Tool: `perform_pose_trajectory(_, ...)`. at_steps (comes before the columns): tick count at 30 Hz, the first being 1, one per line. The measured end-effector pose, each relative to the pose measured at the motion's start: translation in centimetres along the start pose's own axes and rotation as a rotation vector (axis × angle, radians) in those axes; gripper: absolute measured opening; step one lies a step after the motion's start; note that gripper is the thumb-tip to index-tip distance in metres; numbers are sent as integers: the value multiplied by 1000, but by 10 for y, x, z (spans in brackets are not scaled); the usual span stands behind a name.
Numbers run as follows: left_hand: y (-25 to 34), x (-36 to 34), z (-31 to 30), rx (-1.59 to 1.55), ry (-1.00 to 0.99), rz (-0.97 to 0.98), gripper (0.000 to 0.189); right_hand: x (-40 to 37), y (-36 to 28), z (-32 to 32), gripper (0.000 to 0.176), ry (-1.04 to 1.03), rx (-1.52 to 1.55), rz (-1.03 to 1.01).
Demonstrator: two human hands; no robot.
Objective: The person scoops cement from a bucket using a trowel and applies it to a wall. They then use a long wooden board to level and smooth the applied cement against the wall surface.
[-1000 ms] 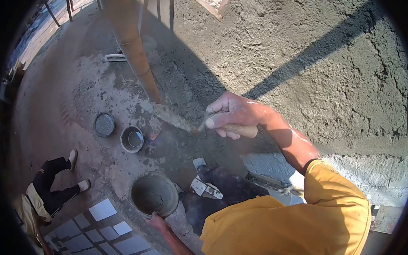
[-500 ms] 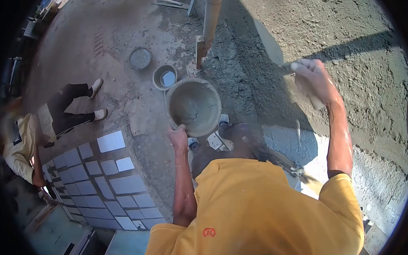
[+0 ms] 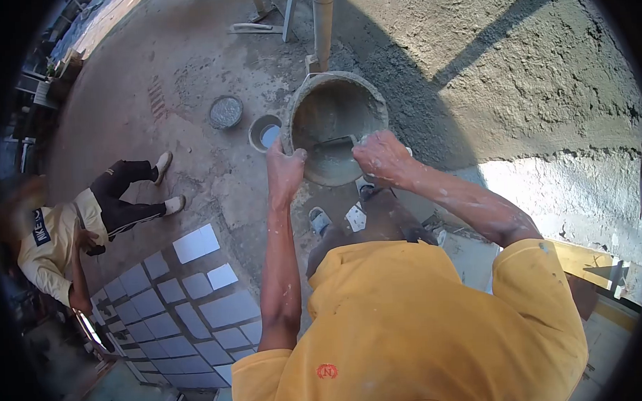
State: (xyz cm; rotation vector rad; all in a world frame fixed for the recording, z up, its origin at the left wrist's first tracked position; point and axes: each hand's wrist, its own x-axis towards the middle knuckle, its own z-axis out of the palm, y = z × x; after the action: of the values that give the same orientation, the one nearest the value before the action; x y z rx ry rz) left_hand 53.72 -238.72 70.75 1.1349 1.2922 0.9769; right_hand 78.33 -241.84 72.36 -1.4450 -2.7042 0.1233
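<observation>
A large mortar bucket [image 3: 325, 108] is tilted in front of me, with a little wet grey mortar low inside. My left hand [image 3: 286, 173] grips its near left rim, thumb over the edge. At the right side of the bucket, my right hand [image 3: 382, 158] is closed around the handle of a trowel [image 3: 334, 140]. The trowel's blade lies inside the bucket, partly hidden by the hand and the shadow. To the right is a wall [image 3: 515, 102] coated with rough wet mortar, bare and whitish lower down.
A small bucket [image 3: 256, 134] with water and another bucket [image 3: 226, 112] stand just left of the large one. A wooden post [image 3: 323, 31] rises behind. Pale tiles [image 3: 222, 303] cover ground at lower left. Another person [image 3: 54, 245] is at far left.
My right hand has come from the mortared wall down to the bucket, bringing the trowel inside it. My left hand has raised and tilted the bucket.
</observation>
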Motion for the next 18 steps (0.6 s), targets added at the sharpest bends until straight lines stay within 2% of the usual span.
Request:
perform_pose_trajectory(1, 2, -6, -5, 23, -12, 20, 57, 0, 0, -9, 9, 86, 1, 19)
perform_pose_trajectory(4, 1, -20, -11, 9, -5, 66, 56, 11, -15, 8, 7, 59, -110, 59)
perform_pose_trajectory(7, 1, -26, -16, 61, 15, 93, 54, -4, -37, 8, 7, -96, -24, -8)
perform_pose_trajectory(10, -9, -37, -21, 80, 13, 99, 53, 6, -51, 1, 8, 198, -47, 226)
perform_pose_trajectory(13, -12, -46, -18, 155, 36, 121, 52, -7, -62, 35, 10, -60, 98, 157)
perform_pose_trajectory(16, -21, -55, -16, 258, 28, 117, 49, 0, -75, 39, 9, 162, 52, 300)
perform_pose_trajectory(18, -14, -70, -16, 305, 29, 110, 45, 1, -67, 47, 15, 187, 183, 382)
